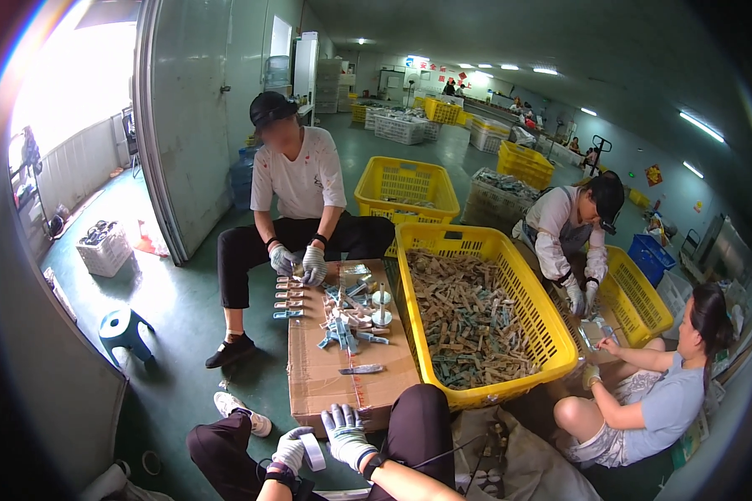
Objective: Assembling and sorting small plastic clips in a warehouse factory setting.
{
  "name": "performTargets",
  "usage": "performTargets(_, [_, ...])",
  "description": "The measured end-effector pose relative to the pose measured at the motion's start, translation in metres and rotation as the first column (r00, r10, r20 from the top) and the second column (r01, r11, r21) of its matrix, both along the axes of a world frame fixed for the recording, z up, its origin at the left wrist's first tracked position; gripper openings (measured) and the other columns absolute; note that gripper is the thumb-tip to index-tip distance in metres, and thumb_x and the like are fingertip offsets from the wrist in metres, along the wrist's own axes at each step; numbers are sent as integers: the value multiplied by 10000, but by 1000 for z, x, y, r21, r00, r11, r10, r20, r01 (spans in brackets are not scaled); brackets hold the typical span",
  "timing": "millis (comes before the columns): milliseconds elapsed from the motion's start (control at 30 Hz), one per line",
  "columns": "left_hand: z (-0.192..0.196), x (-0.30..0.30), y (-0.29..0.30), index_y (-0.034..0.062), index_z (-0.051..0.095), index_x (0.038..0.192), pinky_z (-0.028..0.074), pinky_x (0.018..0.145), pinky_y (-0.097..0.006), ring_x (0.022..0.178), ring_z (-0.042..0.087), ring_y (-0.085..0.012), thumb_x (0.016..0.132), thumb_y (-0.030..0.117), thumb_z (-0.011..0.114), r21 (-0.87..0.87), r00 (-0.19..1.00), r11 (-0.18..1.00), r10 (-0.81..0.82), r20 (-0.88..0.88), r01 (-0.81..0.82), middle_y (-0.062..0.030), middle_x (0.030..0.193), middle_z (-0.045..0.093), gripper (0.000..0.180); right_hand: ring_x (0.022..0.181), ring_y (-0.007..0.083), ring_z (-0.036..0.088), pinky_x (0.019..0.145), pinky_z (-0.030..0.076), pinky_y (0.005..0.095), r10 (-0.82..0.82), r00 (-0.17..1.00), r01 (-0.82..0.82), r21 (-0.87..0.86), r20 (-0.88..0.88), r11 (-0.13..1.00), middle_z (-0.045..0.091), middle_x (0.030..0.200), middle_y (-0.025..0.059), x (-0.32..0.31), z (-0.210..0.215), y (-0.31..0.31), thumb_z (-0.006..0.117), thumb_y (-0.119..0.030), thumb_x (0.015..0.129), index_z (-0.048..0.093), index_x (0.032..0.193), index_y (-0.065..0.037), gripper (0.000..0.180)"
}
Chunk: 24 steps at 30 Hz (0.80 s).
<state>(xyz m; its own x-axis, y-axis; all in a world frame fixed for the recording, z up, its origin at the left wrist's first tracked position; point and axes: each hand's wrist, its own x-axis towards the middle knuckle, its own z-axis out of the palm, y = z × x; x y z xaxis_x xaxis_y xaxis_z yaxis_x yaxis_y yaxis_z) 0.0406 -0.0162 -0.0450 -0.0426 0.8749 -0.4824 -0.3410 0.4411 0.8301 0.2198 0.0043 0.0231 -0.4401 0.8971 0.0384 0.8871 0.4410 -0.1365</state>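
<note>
Gloved in white knit, my left hand (291, 449) is closed on a white roll (313, 452), apparently tape, above my lap. My right hand (347, 436), gloved too, is beside it with its fingers spread and nothing visible in them, at the near edge of a cardboard box (317, 380). On that box lie a single flat grey-and-tan piece (362, 369), a loose heap of small teal and tan pieces (342, 330), and white discs (382, 318) at its right side. Several similar pieces (288, 304) form a column along the left edge.
Across the box sits a co-worker (301, 179), gloved hands over its far left corner. A yellow crate (551, 334) full of small pieces stands right of the box. Two people (660, 401) work beyond it. A teal stool (125, 334) and a door (188, 125) are left.
</note>
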Motion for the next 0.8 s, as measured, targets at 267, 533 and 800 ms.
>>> performTargets(267, [12,7,-6,76,668,1020,547,627,-332,714,638,-165,787,-40,672,9,1000,1000,-28,-10,28,-26,848,655,260,1344,431,253,1102,172,563,-11,1000,11,44,2,999,272,1469,211,0,-6,0,667,-334,759,294,1427,-81,806])
performTargets(533, [-4,-3,-12,65,668,1016,515,719,-272,798,607,-125,801,-58,626,87,989,994,-54,-135,67,-18,892,657,251,1338,428,263,1094,185,570,25,999,-24,27,-23,999,290,1460,214,-6,-2,-5,678,-338,741,314,1414,-74,809])
performTargets(800, [52,0,-15,54,638,1131,481,772,-262,859,580,-126,819,30,626,116,933,952,-247,-262,285,-23,962,649,313,1322,448,286,1091,203,576,36,999,-35,58,-15,998,323,1435,231,2,-4,-6,700,-310,703,358,1374,-66,792])
